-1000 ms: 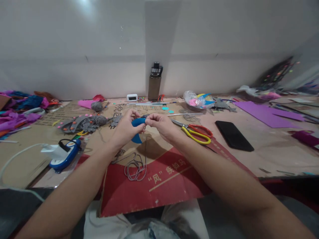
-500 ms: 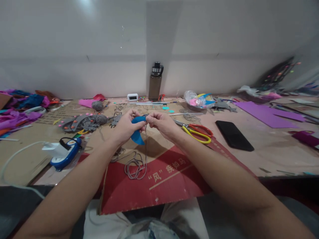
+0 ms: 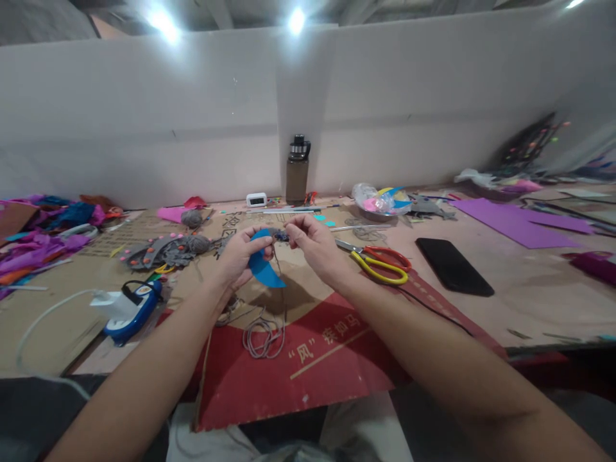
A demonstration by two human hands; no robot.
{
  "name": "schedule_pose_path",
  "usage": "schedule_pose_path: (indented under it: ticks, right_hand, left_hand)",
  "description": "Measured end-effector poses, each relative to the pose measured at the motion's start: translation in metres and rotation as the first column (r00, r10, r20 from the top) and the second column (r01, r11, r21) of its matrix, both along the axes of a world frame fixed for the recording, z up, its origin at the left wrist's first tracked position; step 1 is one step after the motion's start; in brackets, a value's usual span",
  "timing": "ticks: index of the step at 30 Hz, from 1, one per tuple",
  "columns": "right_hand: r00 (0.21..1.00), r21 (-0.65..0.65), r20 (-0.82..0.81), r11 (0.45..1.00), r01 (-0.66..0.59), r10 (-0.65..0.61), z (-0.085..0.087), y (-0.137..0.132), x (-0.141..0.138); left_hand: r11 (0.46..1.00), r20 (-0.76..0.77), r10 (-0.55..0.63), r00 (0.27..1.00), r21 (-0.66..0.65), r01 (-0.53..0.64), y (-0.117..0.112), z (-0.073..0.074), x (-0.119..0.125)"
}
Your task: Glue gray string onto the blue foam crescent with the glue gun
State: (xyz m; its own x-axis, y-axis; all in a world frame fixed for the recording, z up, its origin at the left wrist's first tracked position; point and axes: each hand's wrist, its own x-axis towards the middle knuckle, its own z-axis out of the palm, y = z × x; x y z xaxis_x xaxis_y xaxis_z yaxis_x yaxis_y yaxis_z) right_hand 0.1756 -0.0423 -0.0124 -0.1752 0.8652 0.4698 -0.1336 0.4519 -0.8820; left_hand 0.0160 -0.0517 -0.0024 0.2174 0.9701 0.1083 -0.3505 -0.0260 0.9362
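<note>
My left hand [image 3: 237,255] pinches a blue crescent-shaped piece [image 3: 264,269] that looks like felt or paper, its pointed tip hanging down to the right. Grey yarn [image 3: 264,337] hangs below that hand and lies in loose loops on the red and brown cardboard [image 3: 346,372]. Just right of the blue crescent, my right hand [image 3: 312,247] has its thumb and forefinger pressed together. Whatever sits between those fingertips is too small to make out. Scissors [image 3: 380,264] with one red and one yellow handle lie beside my right wrist.
A black phone [image 3: 453,266] and purple sheets [image 3: 520,224] lie right. Behind stand a bottle [image 3: 297,176], a small white clock [image 3: 256,200] and a bowl [image 3: 378,213] of scraps. Left are a blue power strip [image 3: 135,317], grey pieces with pink dots [image 3: 163,250] and colourful scraps [image 3: 52,237].
My right hand has drawn slightly away from my left, leaving a gap between the fingertips. More of the blue crescent shows now. The view has tilted upward.
</note>
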Motion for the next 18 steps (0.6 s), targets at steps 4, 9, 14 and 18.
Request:
schedule_pose_path:
  ticks: [4, 9, 14, 18]
  right_hand:
    - [0.997, 0.046, 0.074, 0.998, 0.036, -0.039, 0.0027, -0.0068, -0.0015]
    - [0.988, 0.013, 0.131, 0.997, 0.080, -0.081, 0.0042, -0.0070, 0.0003]
    - [0.999, -0.069, 0.017, 0.997, -0.038, 0.039, 0.0016, -0.0032, -0.0032]
    - [0.998, -0.131, -0.055, 0.990, -0.044, 0.037, -0.0009, 0.0013, -0.0034]
  left_hand:
    - [0.999, -0.056, 0.042, 0.998, 0.004, -0.042, -0.0037, 0.0008, 0.0028]
    - [0.999, -0.127, 0.045, 0.991, 0.013, -0.044, -0.0059, 0.0002, 0.0039]
    - [0.999, -0.067, 0.052, 0.996, -0.004, -0.052, -0.0035, -0.0007, 0.0028]
    - [0.999, 0.031, 0.013, 0.999, -0.037, -0.012, -0.0014, 0.0005, 0.0015]
